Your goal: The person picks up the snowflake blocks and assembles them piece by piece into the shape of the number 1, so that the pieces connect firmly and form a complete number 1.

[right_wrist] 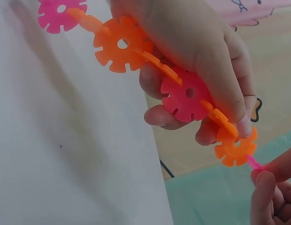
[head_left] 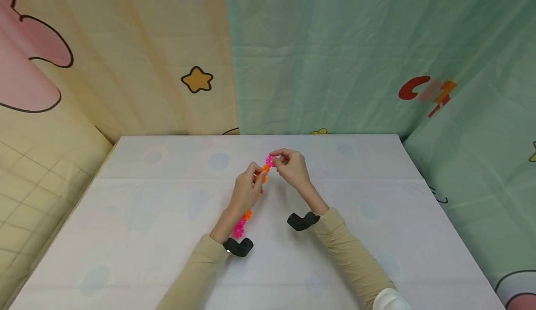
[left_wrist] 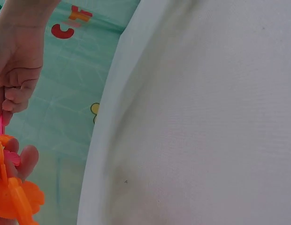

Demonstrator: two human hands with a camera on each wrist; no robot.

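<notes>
A chain of pink and orange notched plastic discs (right_wrist: 105,56), slotted into each other at angles, runs along my left hand (head_left: 244,190), which holds it. The thumb and fingers of that hand pinch the chain near its far end, at an orange disc (right_wrist: 224,151). Opposite, my right hand (head_left: 293,168) pinches a pink disc (head_left: 269,161) edge-on against that orange disc. In the right wrist view the two touch; how deep the slots engage cannot be told. The chain's near end, a pink disc (head_left: 237,232), hangs by the left wrist.
A white-covered table (head_left: 146,254) with faint pale spots lies under both hands. Printed curtains, yellow (head_left: 159,30) and green (head_left: 335,44), stand behind and beside it. A black camera mount (head_left: 240,247) sits on the left wrist, another (head_left: 302,221) on the right.
</notes>
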